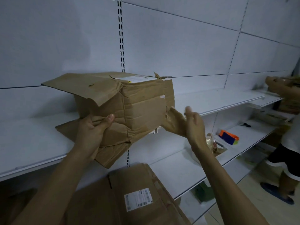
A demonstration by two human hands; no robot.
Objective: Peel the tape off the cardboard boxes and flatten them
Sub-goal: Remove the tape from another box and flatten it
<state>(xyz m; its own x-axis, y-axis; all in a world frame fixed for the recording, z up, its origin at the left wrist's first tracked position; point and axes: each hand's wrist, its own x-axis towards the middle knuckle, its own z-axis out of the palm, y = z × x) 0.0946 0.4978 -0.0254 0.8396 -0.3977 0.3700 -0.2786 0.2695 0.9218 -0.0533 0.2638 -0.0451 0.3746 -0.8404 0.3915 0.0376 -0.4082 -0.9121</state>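
A crumpled cardboard box (142, 108) is held up over the upper white shelf (32, 143), towards its front edge and in line with the slotted upright of the back wall. I cannot tell whether the box touches the shelf. Its top carries a white shipping label (134, 78). A creased top flap (81, 86) spreads out to the left, and a lower flap (69, 129) juts out beneath it.

The left hand (92, 127) grips the box at its lower left corner, thumb pressed flat on the front face and fingers wrapped out of sight behind. The right hand (194, 125) is raised just beside the box's lower right edge with its fingers pointing upward. A torn brown strip (174, 122) reaches from that edge to the hand. The picture is blurred there, so I cannot tell whether the hand pinches the strip or only touches it, nor whether the strip is tape or cardboard.

Below, at the front edge of the lower shelf (178, 169), lies flattened cardboard (146, 179) with a white printed label (138, 198). An orange-and-blue object (228, 138) sits near the right end of the shelving. At the far right another person (290, 140) stands holding brown cardboard (276, 85).
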